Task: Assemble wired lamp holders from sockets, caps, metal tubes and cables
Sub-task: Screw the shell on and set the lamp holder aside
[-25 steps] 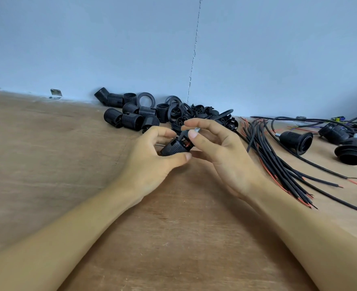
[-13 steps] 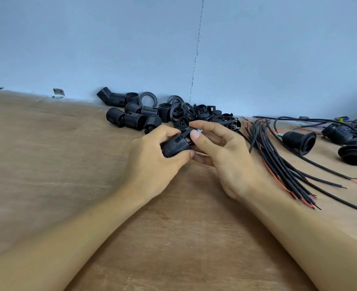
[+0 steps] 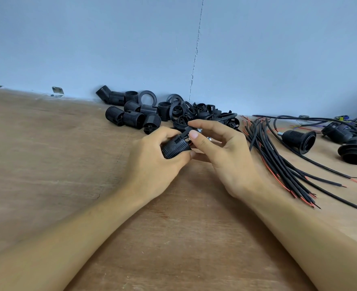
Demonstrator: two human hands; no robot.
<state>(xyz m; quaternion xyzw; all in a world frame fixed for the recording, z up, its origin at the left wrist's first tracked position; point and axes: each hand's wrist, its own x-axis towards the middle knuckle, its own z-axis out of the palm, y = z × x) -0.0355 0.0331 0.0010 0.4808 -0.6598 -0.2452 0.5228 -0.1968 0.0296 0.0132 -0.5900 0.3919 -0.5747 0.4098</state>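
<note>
Black was shown on the ribbed socket [image 3: 174,149], the cap [image 3: 186,131] and the piled parts [image 3: 150,115]. The black cables [image 3: 278,162] were tipped with red. The surface [image 3: 47,169] was grained brown, the wall [image 3: 110,38] pale blue.

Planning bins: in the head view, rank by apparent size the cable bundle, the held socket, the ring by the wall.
1. Bundle of black red-tipped cables
2. Held ribbed black plastic socket
3. Flat black plastic ring, farther away, so unsure
</note>
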